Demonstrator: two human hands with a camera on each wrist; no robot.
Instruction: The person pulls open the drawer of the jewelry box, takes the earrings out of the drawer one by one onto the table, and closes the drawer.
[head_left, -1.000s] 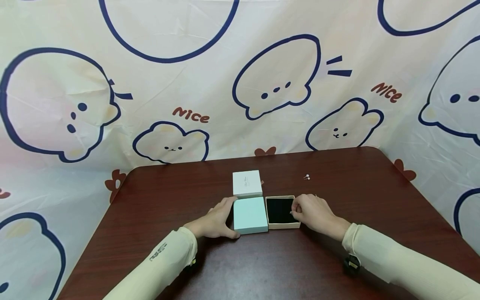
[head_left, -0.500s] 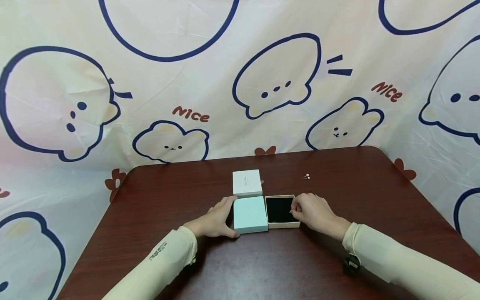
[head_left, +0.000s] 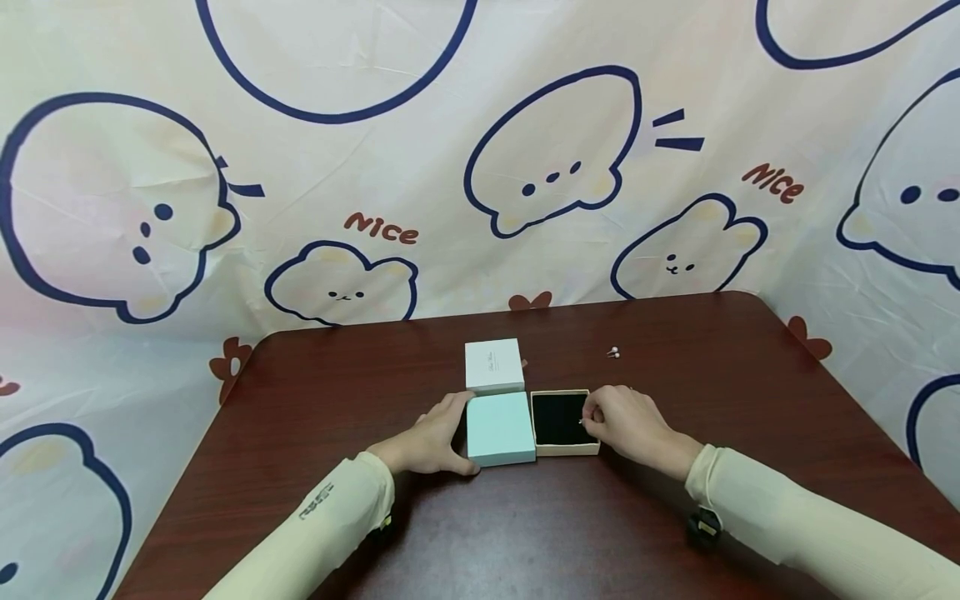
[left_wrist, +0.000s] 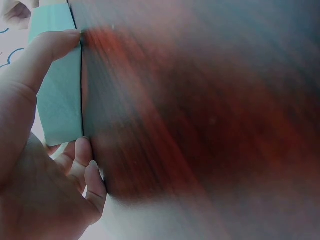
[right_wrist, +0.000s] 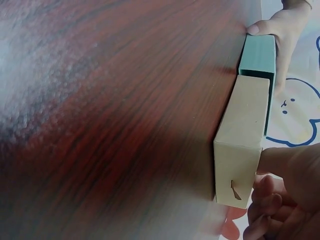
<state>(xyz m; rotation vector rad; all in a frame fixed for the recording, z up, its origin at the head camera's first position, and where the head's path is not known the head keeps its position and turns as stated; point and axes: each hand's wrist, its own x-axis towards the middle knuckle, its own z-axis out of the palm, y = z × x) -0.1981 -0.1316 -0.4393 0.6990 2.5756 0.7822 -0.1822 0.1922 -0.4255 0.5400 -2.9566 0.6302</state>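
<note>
In the head view my left hand [head_left: 431, 437] grips the teal box sleeve [head_left: 501, 429] by its left end, thumb at the near side and fingers at the far side. The left wrist view shows the thumb lying across the teal side wall [left_wrist: 60, 95]. Butted against the sleeve's right end is a cream drawer [head_left: 567, 451] with a black pad [head_left: 558, 419] inside. At the drawer's right end, my right hand [head_left: 630, 423] pinches a tiny shiny piece of jewellery [head_left: 581, 422] close over the pad; its exact kind I cannot tell.
A white lidded box [head_left: 492, 367] with small print stands directly behind the teal sleeve. Two white pearl earrings [head_left: 613, 353] lie farther back on the right of the dark wooden table [head_left: 480, 533]. A ribbon tab [right_wrist: 235, 190] sticks out of the drawer's end. Printed cloth [head_left: 442, 167] hangs behind.
</note>
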